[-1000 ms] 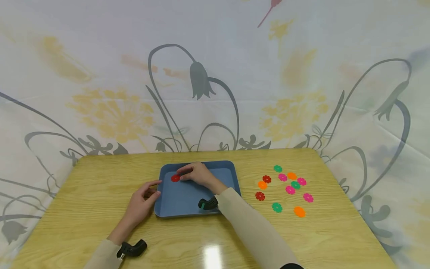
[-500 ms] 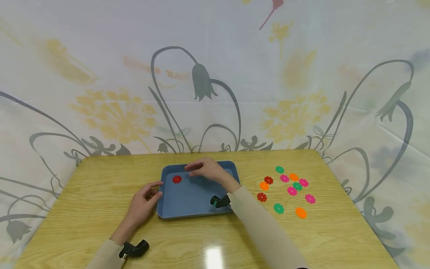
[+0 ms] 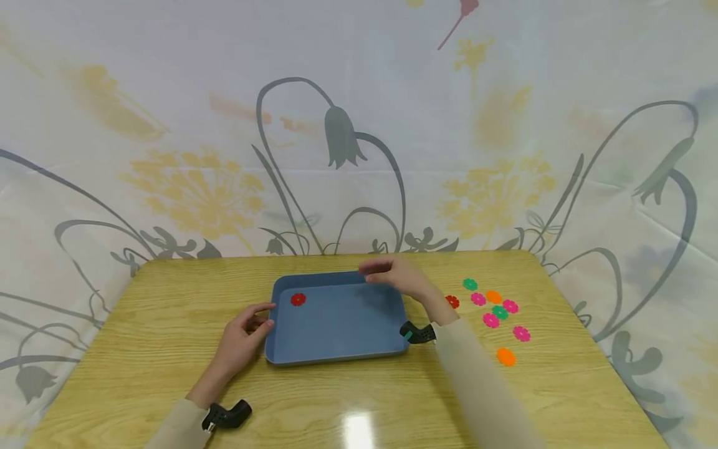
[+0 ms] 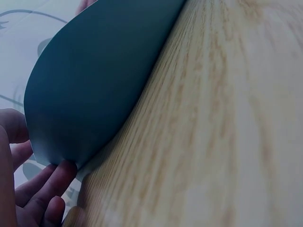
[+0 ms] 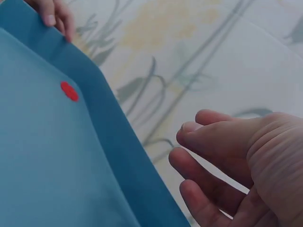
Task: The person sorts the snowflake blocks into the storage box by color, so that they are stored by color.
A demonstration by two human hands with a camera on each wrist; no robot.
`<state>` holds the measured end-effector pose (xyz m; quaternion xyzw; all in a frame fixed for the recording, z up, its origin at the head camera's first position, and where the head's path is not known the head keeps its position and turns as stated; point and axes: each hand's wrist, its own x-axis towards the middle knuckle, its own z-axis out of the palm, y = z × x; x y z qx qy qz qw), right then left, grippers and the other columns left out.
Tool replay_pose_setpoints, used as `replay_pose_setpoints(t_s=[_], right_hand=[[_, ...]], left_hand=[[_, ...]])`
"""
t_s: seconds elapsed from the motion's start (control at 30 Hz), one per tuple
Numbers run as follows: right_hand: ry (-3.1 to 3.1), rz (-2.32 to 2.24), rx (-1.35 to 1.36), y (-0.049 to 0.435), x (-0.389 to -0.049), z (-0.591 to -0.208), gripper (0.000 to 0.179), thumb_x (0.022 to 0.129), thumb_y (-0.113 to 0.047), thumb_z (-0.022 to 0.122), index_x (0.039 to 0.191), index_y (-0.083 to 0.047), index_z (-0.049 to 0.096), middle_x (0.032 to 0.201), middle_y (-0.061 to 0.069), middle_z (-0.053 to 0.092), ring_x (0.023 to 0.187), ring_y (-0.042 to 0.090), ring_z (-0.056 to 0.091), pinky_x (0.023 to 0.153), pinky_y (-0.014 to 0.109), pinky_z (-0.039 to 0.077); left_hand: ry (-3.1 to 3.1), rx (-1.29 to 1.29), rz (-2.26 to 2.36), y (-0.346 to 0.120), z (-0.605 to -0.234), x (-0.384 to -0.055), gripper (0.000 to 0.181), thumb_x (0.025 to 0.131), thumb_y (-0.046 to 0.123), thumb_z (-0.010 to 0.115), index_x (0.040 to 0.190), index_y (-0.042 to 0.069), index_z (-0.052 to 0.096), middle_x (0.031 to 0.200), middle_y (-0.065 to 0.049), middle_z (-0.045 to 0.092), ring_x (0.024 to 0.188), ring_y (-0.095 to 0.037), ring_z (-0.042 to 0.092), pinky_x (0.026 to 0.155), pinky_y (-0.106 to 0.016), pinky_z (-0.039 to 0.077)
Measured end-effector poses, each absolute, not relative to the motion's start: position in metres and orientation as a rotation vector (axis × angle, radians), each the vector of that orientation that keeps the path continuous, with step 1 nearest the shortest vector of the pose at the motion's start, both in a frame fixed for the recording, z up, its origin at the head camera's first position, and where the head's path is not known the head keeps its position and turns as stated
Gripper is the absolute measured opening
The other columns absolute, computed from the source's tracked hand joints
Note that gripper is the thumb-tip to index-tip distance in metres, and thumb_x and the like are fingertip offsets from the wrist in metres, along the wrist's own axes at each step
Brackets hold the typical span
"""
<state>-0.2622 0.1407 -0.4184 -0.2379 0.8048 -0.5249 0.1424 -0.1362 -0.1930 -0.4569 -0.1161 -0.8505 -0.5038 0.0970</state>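
A blue rectangular tray (image 3: 339,327) lies on the wooden table, with one red notched, flower-like disc (image 3: 298,300) flat in its far left part. My left hand (image 3: 242,340) rests against the tray's left side, fingertips touching the wall; in the left wrist view its fingers (image 4: 61,177) touch the outside of the tray (image 4: 94,85). Over the tray's far right corner hovers my right hand (image 3: 401,277), fingers loosely bent. The right wrist view shows nothing between its thumb and fingers (image 5: 203,189). There the red disc (image 5: 69,91) is seen beyond, inside the tray.
Right of the tray several loose discs lie on the table: green (image 3: 470,284), pink (image 3: 521,333), orange (image 3: 506,357) and a red one (image 3: 452,302) partly behind my right wrist. My right forearm hides part of that area. A flower-printed cloth (image 3: 359,187) stands behind the table.
My right hand has let go of the red disc in the tray and moved right, to the tray's far right corner. My left hand stays at the tray's left side.
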Motion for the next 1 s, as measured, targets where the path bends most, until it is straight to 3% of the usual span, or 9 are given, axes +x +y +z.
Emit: replay_pose_setpoints(t_s=[0.37,0.6,0.73,0.8,1.0], right_hand=[[2.458,-1.589,-0.412,0.237,-0.251,-0.432,0.037,0.087,-0.019,0.067,0.121,-0.003,0.062,0.116,0.010,0.063,0.106,0.023,0.058,0.091,0.043,0.043],[2.615,-1.481,-0.293,0.287,-0.239,-0.445,0.033,0.089,-0.018,0.065,0.119,-0.005,0.064,0.115,0.012,0.063,0.102,0.025,0.060,0.077,0.029,0.048],[2.689,-1.379,-0.244,0.304,-0.234,-0.453,0.028,0.089,-0.015,0.064,0.116,-0.006,0.066,0.112,0.011,0.065,0.101,0.026,0.060,0.074,0.026,0.047],[2.725,-1.325,-0.254,0.308,-0.232,-0.456,0.027,0.089,-0.014,0.065,0.115,-0.006,0.067,0.111,0.010,0.065,0.102,0.026,0.059,0.079,0.026,0.046],[2.775,-1.236,-0.317,0.311,-0.229,-0.459,0.025,0.086,-0.012,0.068,0.110,-0.005,0.069,0.106,0.012,0.067,0.095,0.029,0.062,0.076,0.032,0.048]], left_hand=[[-2.521,-0.338,-1.517,-0.192,-0.455,-0.138,0.031,0.091,0.008,0.060,0.121,0.000,0.059,0.098,-0.018,0.064,0.082,-0.023,0.061,0.069,-0.029,0.047],[-2.514,-0.330,-1.524,-0.191,-0.455,-0.137,0.031,0.090,0.007,0.060,0.120,-0.001,0.059,0.096,-0.017,0.065,0.081,-0.021,0.060,0.068,-0.028,0.047],[-2.511,-0.320,-1.532,-0.191,-0.456,-0.137,0.031,0.090,0.007,0.060,0.120,-0.001,0.059,0.094,-0.016,0.065,0.080,-0.021,0.060,0.068,-0.028,0.047],[-2.512,-0.315,-1.533,-0.191,-0.456,-0.136,0.031,0.090,0.007,0.060,0.120,-0.001,0.059,0.094,-0.016,0.065,0.080,-0.021,0.060,0.067,-0.028,0.047],[-2.515,-0.306,-1.526,-0.191,-0.455,-0.136,0.030,0.090,0.006,0.060,0.120,-0.001,0.059,0.093,-0.017,0.065,0.078,-0.021,0.060,0.067,-0.027,0.046]])
